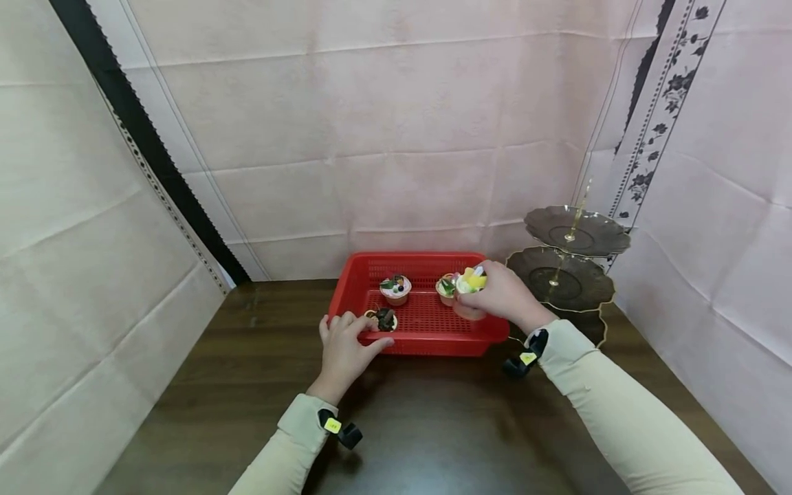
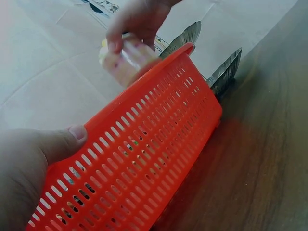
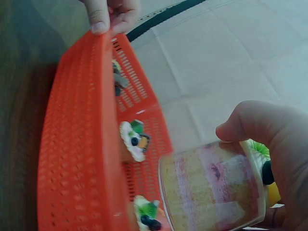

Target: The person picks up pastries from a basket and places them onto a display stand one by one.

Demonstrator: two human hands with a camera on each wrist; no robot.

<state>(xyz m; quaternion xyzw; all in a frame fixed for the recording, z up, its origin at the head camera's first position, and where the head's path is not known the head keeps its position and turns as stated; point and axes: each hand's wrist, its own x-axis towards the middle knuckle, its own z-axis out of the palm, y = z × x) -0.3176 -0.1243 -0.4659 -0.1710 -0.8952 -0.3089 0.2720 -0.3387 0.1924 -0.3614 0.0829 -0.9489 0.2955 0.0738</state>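
My right hand [image 1: 510, 295] holds a small layered cake in a clear cup [image 3: 209, 187], with pink and yellow layers and yellow fruit on top. The cup is tilted over the right part of a red plastic basket [image 1: 427, 346]. At the basket's front left, my left hand [image 1: 342, 352] grips the rim, its thumb on the outer side. Inside the basket are a berry-topped cupcake [image 1: 396, 291], another with green leaf topping [image 1: 445, 289], and a dark-topped one [image 1: 387, 319] beside the left fingers. The right fingertips are partly hidden behind the cup in the head view.
To the right of the basket stands a tiered stand with dark, scalloped, gold-edged plates [image 1: 578, 230] on a gold post. Both stand on a dark wooden table [image 1: 284, 330]. White cloth [image 1: 402, 137] hangs behind and at both sides.
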